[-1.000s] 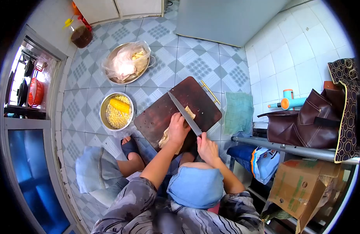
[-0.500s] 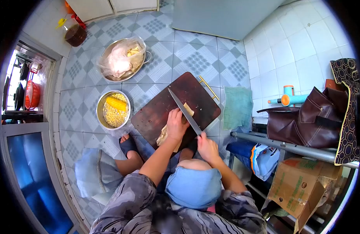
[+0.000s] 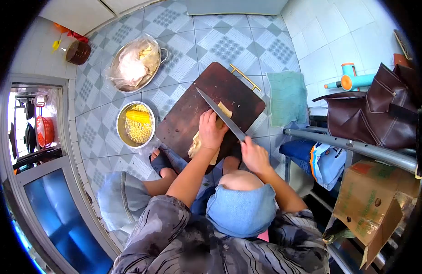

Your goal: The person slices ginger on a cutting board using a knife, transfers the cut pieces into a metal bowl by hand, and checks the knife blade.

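Observation:
My right hand (image 3: 254,156) grips the handle of a long kitchen knife (image 3: 224,116), whose blade slants up and left across a dark cutting board (image 3: 186,112) on the floor. Curled fingers of my left hand (image 3: 212,130) press on a pale, soft strip of food, right beside the blade. One end of the pale food strip (image 3: 225,110) shows on the far side of the blade. More of it lies under my left wrist, near the board's front edge. I cannot make out its exact kind. Small crumbs are scattered on the board.
Left of the board stands a metal bowl (image 3: 120,132) with corn kernels and a corn cob (image 3: 138,117). Behind it sits a metal basin (image 3: 163,55) with a plastic bag of pale food. A green cloth (image 3: 287,98) and a metal rack (image 3: 366,150) are at right.
The whole view has shifted and tilted with my head. Both hands and the knife keep nearly the same place on the board, with the knife still against the pale strip.

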`<state>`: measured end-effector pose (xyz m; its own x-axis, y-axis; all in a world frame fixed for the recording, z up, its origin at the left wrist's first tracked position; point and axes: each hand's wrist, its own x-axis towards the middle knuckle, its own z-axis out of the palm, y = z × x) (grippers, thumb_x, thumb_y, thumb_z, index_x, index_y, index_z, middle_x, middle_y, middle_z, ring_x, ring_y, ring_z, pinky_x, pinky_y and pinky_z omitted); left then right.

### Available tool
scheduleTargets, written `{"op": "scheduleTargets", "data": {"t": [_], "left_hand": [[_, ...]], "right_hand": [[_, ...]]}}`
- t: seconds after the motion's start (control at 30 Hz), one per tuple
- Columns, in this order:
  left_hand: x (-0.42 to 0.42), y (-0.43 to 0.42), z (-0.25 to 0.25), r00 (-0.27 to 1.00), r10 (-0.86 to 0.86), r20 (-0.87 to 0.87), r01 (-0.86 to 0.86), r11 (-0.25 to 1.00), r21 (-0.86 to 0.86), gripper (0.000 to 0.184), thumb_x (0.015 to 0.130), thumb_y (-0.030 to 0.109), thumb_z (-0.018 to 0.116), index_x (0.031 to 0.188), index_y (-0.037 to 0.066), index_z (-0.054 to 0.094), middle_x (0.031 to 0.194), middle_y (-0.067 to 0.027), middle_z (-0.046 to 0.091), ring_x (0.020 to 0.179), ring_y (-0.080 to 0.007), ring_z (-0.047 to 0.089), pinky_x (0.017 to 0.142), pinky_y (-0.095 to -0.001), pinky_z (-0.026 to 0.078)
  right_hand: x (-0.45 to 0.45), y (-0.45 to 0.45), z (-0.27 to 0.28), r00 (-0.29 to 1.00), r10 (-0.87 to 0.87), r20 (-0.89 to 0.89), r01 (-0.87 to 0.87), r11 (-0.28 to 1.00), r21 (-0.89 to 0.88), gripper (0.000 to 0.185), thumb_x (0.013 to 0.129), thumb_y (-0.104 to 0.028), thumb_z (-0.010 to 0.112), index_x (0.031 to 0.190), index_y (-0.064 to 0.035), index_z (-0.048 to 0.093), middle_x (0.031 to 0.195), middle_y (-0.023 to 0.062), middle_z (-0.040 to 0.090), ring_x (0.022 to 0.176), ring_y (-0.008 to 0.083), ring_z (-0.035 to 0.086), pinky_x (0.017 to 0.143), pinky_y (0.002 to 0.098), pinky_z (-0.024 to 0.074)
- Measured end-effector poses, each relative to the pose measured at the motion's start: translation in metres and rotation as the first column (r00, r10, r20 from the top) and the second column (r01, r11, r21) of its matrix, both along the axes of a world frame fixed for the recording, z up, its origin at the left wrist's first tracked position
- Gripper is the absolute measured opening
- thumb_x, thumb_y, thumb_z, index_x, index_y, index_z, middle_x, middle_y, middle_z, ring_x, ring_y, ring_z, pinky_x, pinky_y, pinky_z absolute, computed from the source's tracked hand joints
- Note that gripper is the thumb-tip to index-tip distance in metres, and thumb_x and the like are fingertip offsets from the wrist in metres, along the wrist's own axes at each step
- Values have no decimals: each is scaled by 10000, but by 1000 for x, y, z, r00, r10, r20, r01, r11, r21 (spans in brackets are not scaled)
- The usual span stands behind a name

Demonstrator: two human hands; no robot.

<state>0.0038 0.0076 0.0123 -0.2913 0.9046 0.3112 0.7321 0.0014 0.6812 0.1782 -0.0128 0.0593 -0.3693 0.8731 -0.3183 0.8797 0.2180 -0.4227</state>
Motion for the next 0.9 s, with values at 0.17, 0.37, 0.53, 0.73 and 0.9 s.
{"op": "scheduleTargets", "data": {"t": [0.17,0.37,0.53,0.73,0.9], "left_hand": [[2,2,0,1000,16,1,-16,1000,-26,483,590,101,761,1033,14,591,1069,-160,584,988,-365,538,875,-428,446],[0,5,-5,998,23,-56,-27,998,-62,432,623,78,724,1027,5,586,1081,-158,577,986,-361,525,875,-416,447],[5,8,-1,999,28,-31,-29,999,-28,510,588,87,767,1049,3,568,1105,-159,565,1026,-358,514,901,-419,439],[-3,7,-13,994,11,-108,-12,1000,-8,478,606,102,762,1035,8,575,1092,-161,579,993,-363,528,862,-427,448],[-2,8,-1,998,19,-61,-21,999,-31,483,605,111,766,1039,9,580,1085,-151,581,1002,-354,529,880,-424,445]], "right_hand": [[-11,14,-20,1000,29,8,-30,996,79,298,953,-313,451,995,-20,477,636,201,627,572,388,635,496,493,510],[-49,47,-17,993,57,-100,-45,992,119,220,948,-279,460,989,-63,461,620,199,617,577,406,620,521,526,494],[23,-10,-6,999,-4,37,4,1000,0,323,949,-316,447,980,4,481,630,204,629,585,387,642,507,500,511],[-52,57,-19,996,84,-23,-81,989,121,285,958,-295,440,983,-16,493,613,183,624,584,366,648,511,485,523],[-19,22,-21,1000,-7,-3,7,996,89,271,950,-313,448,952,-43,476,617,185,625,563,378,639,496,500,511]]}}
